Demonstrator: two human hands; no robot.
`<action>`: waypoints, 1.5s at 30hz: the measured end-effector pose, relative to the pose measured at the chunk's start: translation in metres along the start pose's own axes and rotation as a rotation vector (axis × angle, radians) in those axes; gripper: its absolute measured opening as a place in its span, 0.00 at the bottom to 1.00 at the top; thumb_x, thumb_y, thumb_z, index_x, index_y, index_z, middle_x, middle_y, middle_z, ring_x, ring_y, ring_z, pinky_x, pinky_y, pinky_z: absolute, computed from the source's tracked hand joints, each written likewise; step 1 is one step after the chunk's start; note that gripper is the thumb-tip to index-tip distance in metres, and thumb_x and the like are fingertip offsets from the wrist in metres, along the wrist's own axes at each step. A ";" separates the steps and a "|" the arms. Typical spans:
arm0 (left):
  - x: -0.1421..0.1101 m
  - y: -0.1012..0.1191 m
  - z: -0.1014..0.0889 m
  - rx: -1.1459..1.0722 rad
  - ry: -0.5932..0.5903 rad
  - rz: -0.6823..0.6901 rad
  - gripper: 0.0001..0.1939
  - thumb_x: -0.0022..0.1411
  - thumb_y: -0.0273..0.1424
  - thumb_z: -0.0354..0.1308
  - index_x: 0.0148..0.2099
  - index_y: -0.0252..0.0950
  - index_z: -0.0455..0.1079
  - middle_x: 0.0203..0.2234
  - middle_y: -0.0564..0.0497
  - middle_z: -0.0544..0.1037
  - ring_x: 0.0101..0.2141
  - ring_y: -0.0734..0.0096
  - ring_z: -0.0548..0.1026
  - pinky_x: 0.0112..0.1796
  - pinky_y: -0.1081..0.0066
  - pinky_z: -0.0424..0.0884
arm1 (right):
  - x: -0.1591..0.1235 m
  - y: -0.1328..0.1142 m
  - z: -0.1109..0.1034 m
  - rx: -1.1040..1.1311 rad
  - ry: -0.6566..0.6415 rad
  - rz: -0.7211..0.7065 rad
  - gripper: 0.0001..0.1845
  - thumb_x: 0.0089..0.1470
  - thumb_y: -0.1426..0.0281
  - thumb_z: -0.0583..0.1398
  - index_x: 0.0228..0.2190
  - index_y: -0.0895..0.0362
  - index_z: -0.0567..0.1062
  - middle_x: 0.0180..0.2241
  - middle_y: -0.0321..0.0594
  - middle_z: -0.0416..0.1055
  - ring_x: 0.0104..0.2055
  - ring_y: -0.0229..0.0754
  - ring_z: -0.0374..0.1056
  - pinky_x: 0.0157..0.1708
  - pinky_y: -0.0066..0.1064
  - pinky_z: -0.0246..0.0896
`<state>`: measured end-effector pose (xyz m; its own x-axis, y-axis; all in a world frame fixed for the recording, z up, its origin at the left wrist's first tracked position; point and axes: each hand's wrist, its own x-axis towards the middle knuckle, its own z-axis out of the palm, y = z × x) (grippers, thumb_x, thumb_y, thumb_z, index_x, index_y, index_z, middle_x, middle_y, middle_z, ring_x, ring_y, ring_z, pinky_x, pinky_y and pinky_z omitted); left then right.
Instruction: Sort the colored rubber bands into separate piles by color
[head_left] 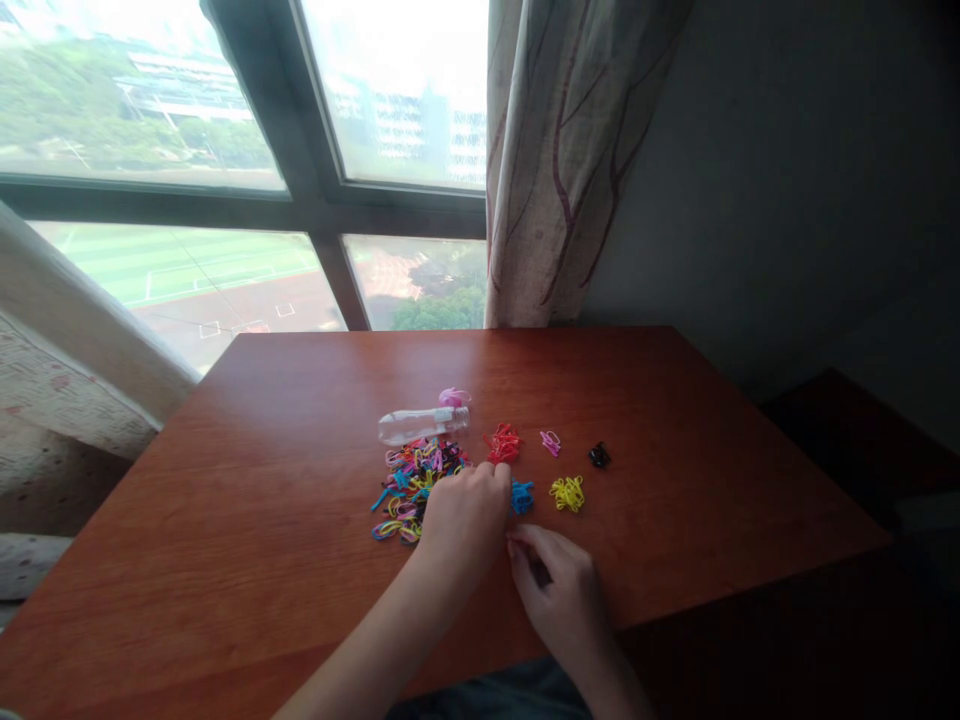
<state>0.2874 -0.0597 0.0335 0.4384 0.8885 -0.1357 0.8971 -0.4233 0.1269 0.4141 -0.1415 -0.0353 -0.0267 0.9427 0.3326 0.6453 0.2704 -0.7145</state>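
Note:
My left hand (466, 508) reaches across a mixed pile of colourful rubber bands (405, 508), its fingers curled down beside a red bunch of rubber bands (503, 442) and a blue bunch (521, 496). The back of the hand hides its fingertips and anything in them. Just below the blue bunch, my right hand (559, 575) has thumb and forefinger pinched together. Whatever lies between those fingertips is too small to make out. Further right are a yellow bunch (568, 493), a small pink bunch (550, 442) and a small black bunch (598, 455).
A clear plastic bottle (416, 427) lies on its side behind the mixed pile, with a pink-purple item (453, 397) behind its neck. All rest on a brown wooden table (247, 520). Beyond the table's far edge are a window (409, 100) and curtains (555, 150).

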 end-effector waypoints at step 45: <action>-0.107 -0.085 0.056 -0.239 0.486 -0.005 0.10 0.67 0.32 0.50 0.38 0.42 0.73 0.32 0.53 0.82 0.30 0.66 0.81 0.28 0.72 0.72 | 0.016 -0.024 0.026 -0.213 -0.108 -0.023 0.10 0.58 0.75 0.55 0.33 0.53 0.75 0.26 0.34 0.74 0.28 0.39 0.70 0.29 0.27 0.54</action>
<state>0.1676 -0.1291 -0.0181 0.3076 0.8937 0.3266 0.8366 -0.4175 0.3547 0.3788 -0.1281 -0.0287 -0.1178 0.9552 0.2715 0.7895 0.2560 -0.5578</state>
